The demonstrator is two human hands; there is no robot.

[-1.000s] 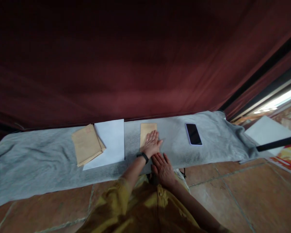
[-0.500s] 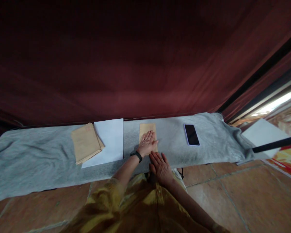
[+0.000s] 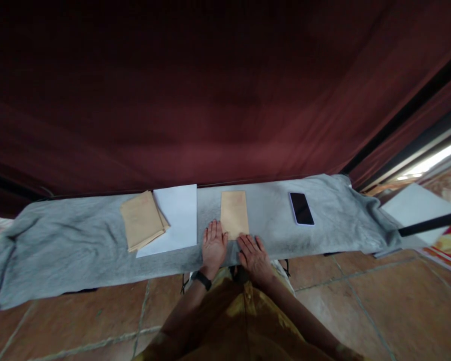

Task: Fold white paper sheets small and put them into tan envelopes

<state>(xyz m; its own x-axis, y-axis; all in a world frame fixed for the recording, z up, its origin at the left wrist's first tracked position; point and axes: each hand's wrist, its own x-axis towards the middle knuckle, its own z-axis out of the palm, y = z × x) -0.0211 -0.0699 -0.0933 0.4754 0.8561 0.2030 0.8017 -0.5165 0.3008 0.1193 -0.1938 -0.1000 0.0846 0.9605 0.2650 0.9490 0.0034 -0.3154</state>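
Observation:
A tan envelope [image 3: 234, 214] lies flat on the grey cloth [image 3: 67, 250] in front of me. My left hand [image 3: 213, 246], with a black wristband, rests flat and open on the cloth just left of the envelope's near corner. My right hand [image 3: 254, 254] lies flat and open just below the envelope's near edge, fingertips touching or almost touching it. Neither hand holds anything.
A stack of tan envelopes [image 3: 142, 221] sits partly on a white sheet [image 3: 176, 215] to the left. A black phone [image 3: 301, 208] lies on the cloth to the right. A dark red curtain [image 3: 210, 100] hangs behind. Orange floor tiles [image 3: 361, 306] lie below.
My left hand slid off the tan envelope, toward me and to the left, onto the cloth. The whole envelope now shows. My right hand stayed near its lower edge.

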